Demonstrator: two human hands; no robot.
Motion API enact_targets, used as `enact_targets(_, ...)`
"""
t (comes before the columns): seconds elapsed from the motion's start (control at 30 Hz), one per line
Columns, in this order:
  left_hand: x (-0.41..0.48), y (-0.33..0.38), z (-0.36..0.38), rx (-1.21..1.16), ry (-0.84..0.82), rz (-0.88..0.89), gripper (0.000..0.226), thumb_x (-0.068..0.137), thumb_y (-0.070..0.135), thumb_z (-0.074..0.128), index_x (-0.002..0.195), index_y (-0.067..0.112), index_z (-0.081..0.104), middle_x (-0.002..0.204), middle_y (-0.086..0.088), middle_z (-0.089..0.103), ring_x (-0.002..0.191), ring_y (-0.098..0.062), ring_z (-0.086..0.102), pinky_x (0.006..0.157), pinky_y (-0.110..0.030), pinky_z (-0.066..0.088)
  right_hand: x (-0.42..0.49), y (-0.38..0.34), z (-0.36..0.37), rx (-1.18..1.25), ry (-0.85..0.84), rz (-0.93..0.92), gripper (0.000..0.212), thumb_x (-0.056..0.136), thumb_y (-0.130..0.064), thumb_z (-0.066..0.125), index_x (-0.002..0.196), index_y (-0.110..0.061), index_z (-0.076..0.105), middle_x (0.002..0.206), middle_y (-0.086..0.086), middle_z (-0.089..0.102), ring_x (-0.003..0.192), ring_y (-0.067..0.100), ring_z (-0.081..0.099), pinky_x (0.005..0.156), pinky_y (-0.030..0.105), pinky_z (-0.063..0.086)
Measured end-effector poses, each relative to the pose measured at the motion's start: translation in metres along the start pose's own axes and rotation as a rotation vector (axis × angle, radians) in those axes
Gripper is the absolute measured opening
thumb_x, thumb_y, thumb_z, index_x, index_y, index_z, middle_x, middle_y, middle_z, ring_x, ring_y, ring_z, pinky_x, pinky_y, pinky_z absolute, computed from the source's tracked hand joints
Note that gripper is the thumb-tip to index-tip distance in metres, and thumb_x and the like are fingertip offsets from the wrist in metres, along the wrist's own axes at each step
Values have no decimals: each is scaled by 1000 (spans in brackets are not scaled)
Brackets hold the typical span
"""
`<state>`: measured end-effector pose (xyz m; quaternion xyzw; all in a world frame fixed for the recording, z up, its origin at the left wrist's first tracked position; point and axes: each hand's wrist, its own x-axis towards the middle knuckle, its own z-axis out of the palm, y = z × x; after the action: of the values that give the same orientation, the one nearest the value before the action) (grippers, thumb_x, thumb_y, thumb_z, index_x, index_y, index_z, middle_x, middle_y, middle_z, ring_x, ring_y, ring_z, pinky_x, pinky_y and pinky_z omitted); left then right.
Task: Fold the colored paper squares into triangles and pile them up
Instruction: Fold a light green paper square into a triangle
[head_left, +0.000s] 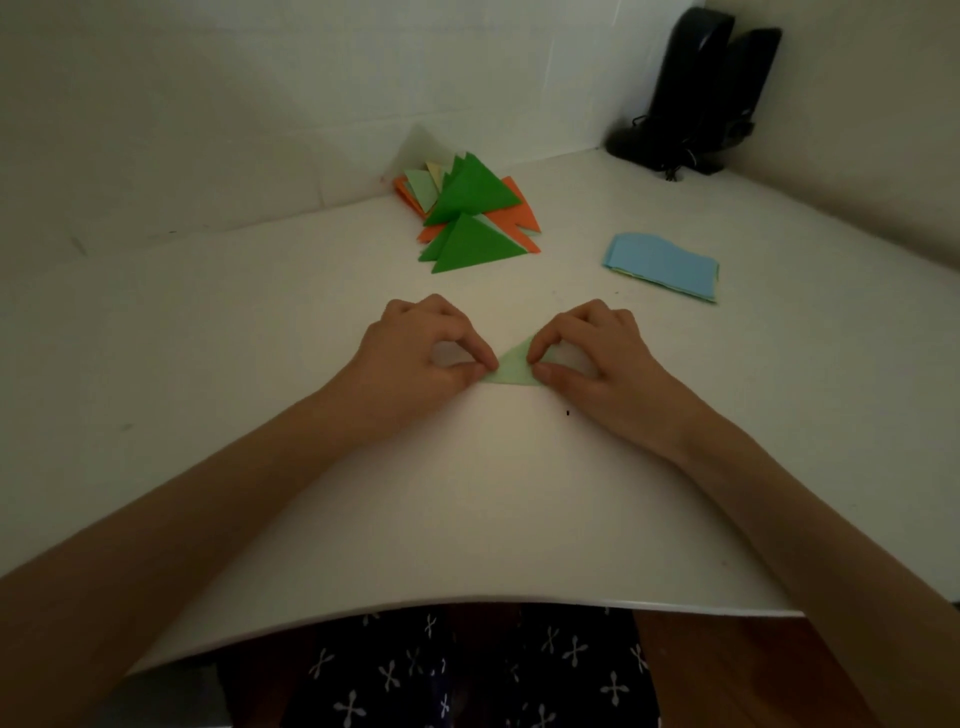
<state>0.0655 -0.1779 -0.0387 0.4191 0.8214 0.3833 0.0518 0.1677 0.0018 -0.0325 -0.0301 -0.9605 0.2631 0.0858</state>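
A small pale green paper triangle (513, 366) lies flat on the white table (467, 493), between my two hands. My left hand (421, 348) pinches its left corner with thumb and forefinger. My right hand (592, 353) pinches its right part the same way, and covers some of it. Further back sits a pile of folded triangles (467, 208) in dark green, orange, pale green and yellow. A stack of unfolded squares (662, 265), light blue on top, lies at the right.
Two black speakers (701, 88) with cables stand in the far right corner against the wall. The table's near edge (467, 603) runs just above my lap. White walls close off the back and the right side.
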Motion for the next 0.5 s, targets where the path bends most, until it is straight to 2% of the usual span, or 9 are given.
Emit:
enact_targets(0.13,4,-2,-2,25,-53,-23,8,63,48,55,67,55,58,100,12,55,107,-25,52,99,-45,39,-2,0,-1,-3,-36,-8,14,92,-21,55,103,-29,57,110,-6,43,106,17,35,92,24,27)
enact_targets(0.2,3,-3,-4,32,-62,-2,12,67,42,60,71,53,59,102,11,55,108,-24,52,99,-44,39,-2,1,-2,-12,-36,-28,16,92,-18,54,105,-28,57,110,-8,42,106,18,36,92,25,28)
enact_targets(0.3,-1,-1,-11,-26,-65,47,16,76,29,70,78,44,68,98,13,60,98,-13,58,94,-38,43,-4,4,-3,-1,-39,-37,26,92,-8,50,102,-32,56,109,-12,43,106,17,37,89,22,28)
enact_targets(0.33,-4,-1,-13,17,-59,112,9,77,33,66,82,39,71,96,13,63,93,-12,60,91,-32,43,-5,6,-4,-10,-20,-54,30,91,-4,50,102,-31,59,109,-13,45,105,18,39,88,21,28)
enact_targets(0.4,-12,-4,-16,275,-66,297,26,80,36,51,88,28,75,93,11,68,89,-16,61,87,-27,40,-7,9,-4,-46,50,-99,31,87,0,53,101,-24,67,108,-9,53,104,21,43,86,17,29)
enact_targets(0.5,-22,1,-17,517,-80,444,36,77,28,41,91,20,73,96,5,69,94,-15,52,95,-34,32,-6,4,-6,-62,101,-91,13,89,-15,58,96,-19,69,103,-4,58,101,21,45,87,21,32)
